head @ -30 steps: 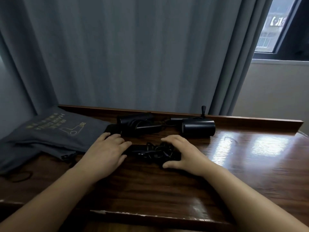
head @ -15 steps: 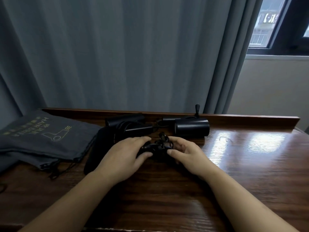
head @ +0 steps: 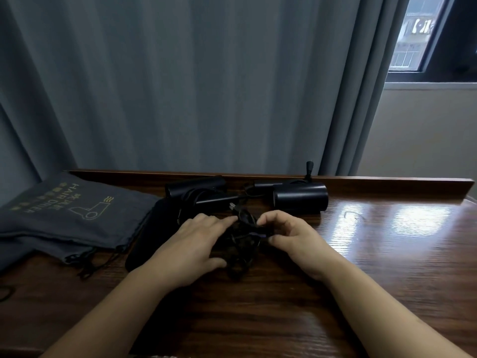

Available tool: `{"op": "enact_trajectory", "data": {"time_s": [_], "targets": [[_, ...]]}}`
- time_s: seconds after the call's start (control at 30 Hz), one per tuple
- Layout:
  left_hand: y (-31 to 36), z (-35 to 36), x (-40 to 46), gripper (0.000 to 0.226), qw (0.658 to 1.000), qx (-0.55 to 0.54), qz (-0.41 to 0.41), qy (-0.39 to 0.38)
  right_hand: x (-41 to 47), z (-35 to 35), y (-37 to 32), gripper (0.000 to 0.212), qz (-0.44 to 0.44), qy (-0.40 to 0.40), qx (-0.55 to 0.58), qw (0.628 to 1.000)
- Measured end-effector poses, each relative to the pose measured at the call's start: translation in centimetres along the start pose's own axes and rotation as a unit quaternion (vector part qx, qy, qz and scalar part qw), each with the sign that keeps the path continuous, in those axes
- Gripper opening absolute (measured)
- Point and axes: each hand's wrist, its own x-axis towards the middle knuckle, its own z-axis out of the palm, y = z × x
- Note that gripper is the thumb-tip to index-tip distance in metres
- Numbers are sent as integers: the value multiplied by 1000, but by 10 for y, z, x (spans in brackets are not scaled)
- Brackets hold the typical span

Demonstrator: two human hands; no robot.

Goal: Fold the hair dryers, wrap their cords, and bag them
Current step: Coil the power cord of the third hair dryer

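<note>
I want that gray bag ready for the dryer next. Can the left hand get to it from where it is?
Probably yes. The bag lies flat on the table just left of the left hand, with only a dark dryer body between. That hand rests on the cord bundle, so it must let go first.

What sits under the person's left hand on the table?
The left hand rests on a black hair dryer and the tangled black cord, which the right hand pinches. How the dryer and cord join beneath the palm is covered.
</note>
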Motion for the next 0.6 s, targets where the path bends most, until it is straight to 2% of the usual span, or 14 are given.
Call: {"op": "enact_trajectory", "data": {"time_s": [0.17, 0.23, 0.27, 0.33, 0.4, 0.5, 0.6], "targets": [[1, -6, -9, 66, 996, -85, -32, -16, 1, 2, 5, 49, 3, 17, 13, 1000], [2, -7, -8, 52, 990, -126, -62, 4, 2, 3, 6, 40, -3, 18, 20, 1000], [4, -8, -7, 51, 987, -137, -80, 12, 2, 4, 6, 32, -4, 16, 29, 999], [10, -9, -3, 64, 988, -118, -94, 24, 2, 6, 3, 21, -5, 17, 59, 998], [19, -11, 2, 70, 990, -105, -84, 38, 1, 6, 1, 22, -16, 18, 75, 997], [30, -14, 14, 64, 983, -163, -70, 39, 0, 5, -1, 21, -42, 30, 75, 996], [29, -17, 28, 52, 973, -227, -48, -2, 0, 3, -2, 14, -52, 62, 65, 995]]}}
